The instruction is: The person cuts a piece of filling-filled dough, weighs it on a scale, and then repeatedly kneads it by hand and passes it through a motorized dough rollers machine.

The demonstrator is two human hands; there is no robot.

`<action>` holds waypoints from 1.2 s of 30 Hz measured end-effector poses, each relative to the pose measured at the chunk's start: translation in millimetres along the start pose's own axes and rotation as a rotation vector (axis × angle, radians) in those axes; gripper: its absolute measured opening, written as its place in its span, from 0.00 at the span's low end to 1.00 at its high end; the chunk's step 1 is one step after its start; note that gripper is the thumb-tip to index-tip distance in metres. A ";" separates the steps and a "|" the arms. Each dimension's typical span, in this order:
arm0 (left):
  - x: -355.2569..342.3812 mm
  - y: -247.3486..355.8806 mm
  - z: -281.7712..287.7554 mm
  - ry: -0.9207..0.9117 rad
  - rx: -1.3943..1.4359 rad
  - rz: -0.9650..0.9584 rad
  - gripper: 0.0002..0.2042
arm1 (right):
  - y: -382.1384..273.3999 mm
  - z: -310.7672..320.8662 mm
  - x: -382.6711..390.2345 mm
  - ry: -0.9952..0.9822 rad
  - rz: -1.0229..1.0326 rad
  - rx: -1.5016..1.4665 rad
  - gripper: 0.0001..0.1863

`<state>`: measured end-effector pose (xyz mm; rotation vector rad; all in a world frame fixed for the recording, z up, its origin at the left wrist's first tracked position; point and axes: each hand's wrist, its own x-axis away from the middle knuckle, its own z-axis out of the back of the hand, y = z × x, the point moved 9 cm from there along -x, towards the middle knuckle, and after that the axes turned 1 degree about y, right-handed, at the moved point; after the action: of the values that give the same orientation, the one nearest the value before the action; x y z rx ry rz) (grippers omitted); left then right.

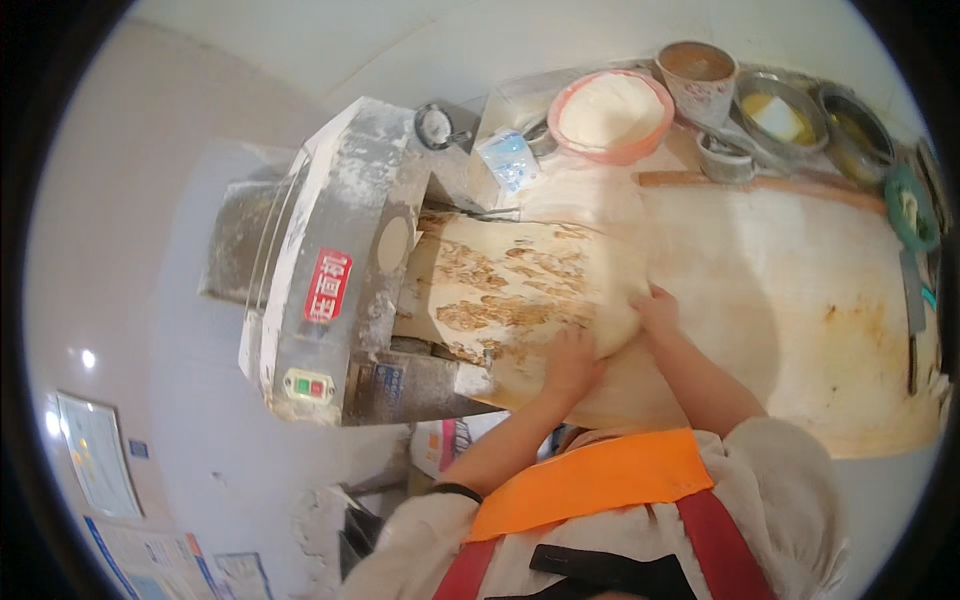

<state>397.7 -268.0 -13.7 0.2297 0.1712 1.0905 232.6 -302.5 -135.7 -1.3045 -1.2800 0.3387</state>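
Observation:
A wide cream-coloured sheet of dough (612,270), its right end thick and rounded, lies at the outlet of a floury metal dough press (345,240). Brown streaks and patches mark the pale surface between the press and that end. My left hand (572,362) is closed at the dough's near edge, its fingertips partly lost against the dough. Over at the right end, my right hand (655,312) grips the dough's edge with curled fingers. The undersides of the dough and of both hands are hidden.
Along the back stand a pink bowl of flour (612,112), a tall tub (697,80), a metal bowl of yellow liquid (782,115) and a small metal cup (725,158). A long wooden rolling pin (760,185) lies before them. A knife (912,290) rests at the right edge.

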 end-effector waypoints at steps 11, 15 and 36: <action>-11.8 16.4 36.5 -0.356 0.880 0.277 0.09 | -168.6 -22.7 59.1 -0.106 0.412 -0.257 0.22; 22.5 -125.9 120.9 0.254 1.291 0.477 0.12 | -185.7 -171.8 43.0 -0.616 0.340 -0.005 0.28; 52.4 -18.2 69.2 -0.066 0.714 -0.100 0.10 | -146.6 41.2 31.0 0.101 0.226 -0.227 0.29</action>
<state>454.3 -236.3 46.8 0.8848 0.5066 0.8867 144.0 -304.4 -7.9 -1.6456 -1.1116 0.2876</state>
